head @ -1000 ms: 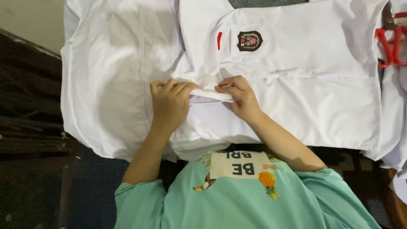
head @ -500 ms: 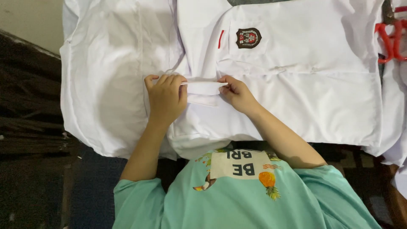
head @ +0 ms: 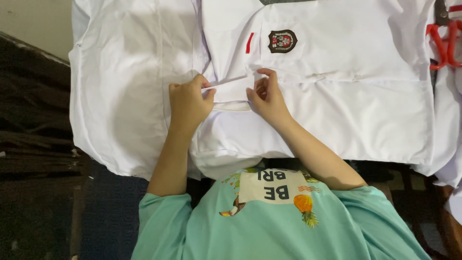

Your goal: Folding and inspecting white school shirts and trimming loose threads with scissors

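A white shirt (head: 337, 96) lies spread flat in front of me, with a dark round badge (head: 282, 40) and a small red strip (head: 249, 43) on its chest. My left hand (head: 187, 103) and my right hand (head: 267, 96) pinch the two ends of a narrow white fabric strip (head: 231, 89) and hold it flat against the shirt below the badge. The fingers of both hands are closed on the strip.
More white cloth (head: 120, 86) lies spread to the left. Red-handled scissors (head: 442, 43) rest at the right edge. Dark wooden surfaces (head: 33, 144) lie at the left. My teal shirt (head: 279, 221) fills the bottom of the view.
Both hands have moved the white strip up the shirt, closer to the badge, and pulled it out straighter between them.
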